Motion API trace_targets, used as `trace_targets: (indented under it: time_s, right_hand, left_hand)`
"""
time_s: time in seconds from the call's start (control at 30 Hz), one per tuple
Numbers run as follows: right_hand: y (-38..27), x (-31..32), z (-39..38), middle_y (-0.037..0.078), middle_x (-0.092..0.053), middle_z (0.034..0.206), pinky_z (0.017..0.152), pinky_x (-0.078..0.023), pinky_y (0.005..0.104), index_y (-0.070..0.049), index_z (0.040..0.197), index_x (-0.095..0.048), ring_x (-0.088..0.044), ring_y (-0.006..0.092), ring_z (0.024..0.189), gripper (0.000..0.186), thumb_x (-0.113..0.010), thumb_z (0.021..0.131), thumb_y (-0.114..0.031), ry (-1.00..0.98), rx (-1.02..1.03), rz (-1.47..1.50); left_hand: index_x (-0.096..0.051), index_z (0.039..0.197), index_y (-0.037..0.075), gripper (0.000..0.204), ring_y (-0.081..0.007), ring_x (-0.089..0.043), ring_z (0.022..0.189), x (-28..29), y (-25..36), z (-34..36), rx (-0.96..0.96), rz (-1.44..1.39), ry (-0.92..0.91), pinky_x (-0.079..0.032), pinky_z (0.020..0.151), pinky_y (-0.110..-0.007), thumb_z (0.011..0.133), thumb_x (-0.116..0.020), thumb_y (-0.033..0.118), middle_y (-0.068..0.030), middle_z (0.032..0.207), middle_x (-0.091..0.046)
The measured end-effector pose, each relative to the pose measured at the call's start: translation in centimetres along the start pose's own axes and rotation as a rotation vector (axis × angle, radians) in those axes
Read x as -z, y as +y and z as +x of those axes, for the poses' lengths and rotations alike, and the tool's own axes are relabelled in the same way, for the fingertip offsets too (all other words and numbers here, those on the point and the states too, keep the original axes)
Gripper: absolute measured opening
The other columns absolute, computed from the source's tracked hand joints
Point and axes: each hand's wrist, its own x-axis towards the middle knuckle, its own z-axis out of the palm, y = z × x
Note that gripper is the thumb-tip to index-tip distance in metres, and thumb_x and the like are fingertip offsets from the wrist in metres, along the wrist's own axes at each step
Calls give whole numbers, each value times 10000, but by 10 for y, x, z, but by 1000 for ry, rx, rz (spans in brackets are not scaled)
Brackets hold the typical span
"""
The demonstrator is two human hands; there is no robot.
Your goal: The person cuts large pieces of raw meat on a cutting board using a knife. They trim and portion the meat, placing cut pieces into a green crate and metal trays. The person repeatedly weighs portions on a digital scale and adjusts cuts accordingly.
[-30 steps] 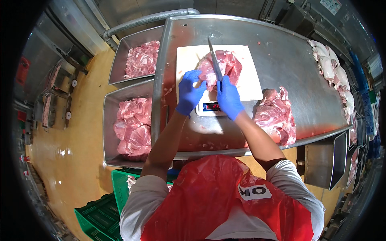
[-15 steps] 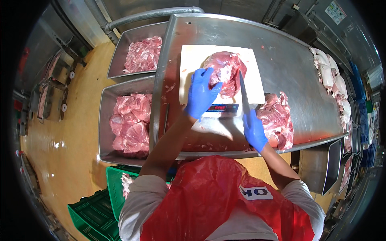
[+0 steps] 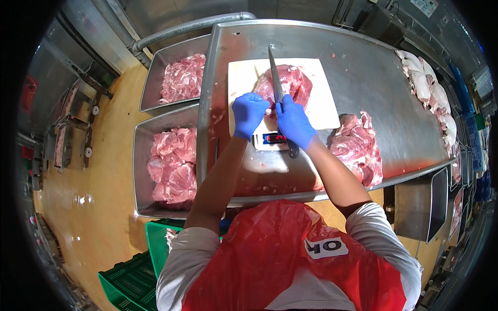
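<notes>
Meat lies just beyond both hands, under knife

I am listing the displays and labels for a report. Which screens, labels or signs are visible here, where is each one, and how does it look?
Scale screen: on the steel table, at the near edge of the white cutting board, beside the right hand; small dark rectangle, lit red and blue.
Apron label: on the red apron; white patch with dark print.
Wall sign: top right; pale and small.

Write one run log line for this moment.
left hand: on meat piece | right hand: grips knife | blade on meat | cutting board beneath
</notes>
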Motion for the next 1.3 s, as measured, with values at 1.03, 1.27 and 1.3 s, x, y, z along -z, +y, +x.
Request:
trace_targets:
  time_s: [1.03, 1.27, 1.3]
  right_hand:
    - [8, -14, -4, 306, -644, 839, 719, -531, 510, 100, 1037, -516, -658, 443, 827, 252, -549, 864, -80, -211, 244, -494]
    - [20, 63, -98, 298, -631, 802, 648, -502, 550, 51, 1083, -433, -640, 466, 732, 251, -510, 887, -86, -543, 17, -742]
    - [10, 62, -91, 292, -627, 780, 643, -502, 540, 61, 1084, -442, -638, 460, 729, 244, -496, 892, -79, -482, 49, -708]
  left_hand:
    - [-558, 619, -7, 227, -192, -465, 485, 29, 23, 9, 567, -337, 128, -434, 517, -353, 757, -682, 123, -124, 534, -519]
    - [-518, 645, 2, 165, -56, -399, 599, 26, 12, -33, 796, -586, 143, -384, 526, -286, 709, -664, 46, -24, 583, -451]
    - [-526, 653, -1, 170, -58, -402, 594, 27, 12, -35, 814, -623, 145, -395, 531, -287, 707, -671, 68, -36, 571, -452]
